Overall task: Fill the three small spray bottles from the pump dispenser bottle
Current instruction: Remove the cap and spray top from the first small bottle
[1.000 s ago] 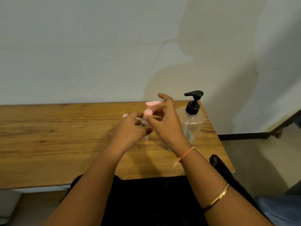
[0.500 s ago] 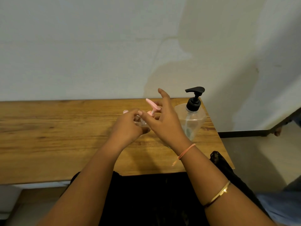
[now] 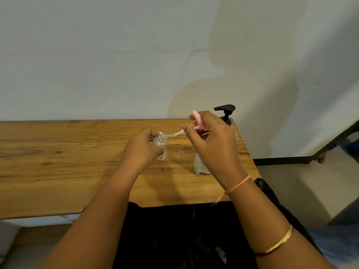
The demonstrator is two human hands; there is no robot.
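Note:
My left hand [image 3: 142,149] grips a small clear spray bottle [image 3: 160,146], tilted, with its neck uncovered. My right hand [image 3: 209,140] holds that bottle's pink spray head [image 3: 197,120] up and to the right; its white dip tube [image 3: 172,135] still reaches to the bottle's mouth. The pump dispenser bottle [image 3: 225,113], clear with a black pump, stands behind my right hand at the table's right end, mostly hidden. The other small bottles are hidden from view.
The wooden table [image 3: 58,162] runs along a pale wall [image 3: 116,55]. Its right edge ends just past the dispenser, with floor and a dark baseboard [image 3: 281,161] beyond. Dark clothing lies below the table's front edge.
My right hand has lifted the pink spray head off the small bottle and drawn it up and right, pulling the dip tube nearly out. My left hand has tilted the bottle.

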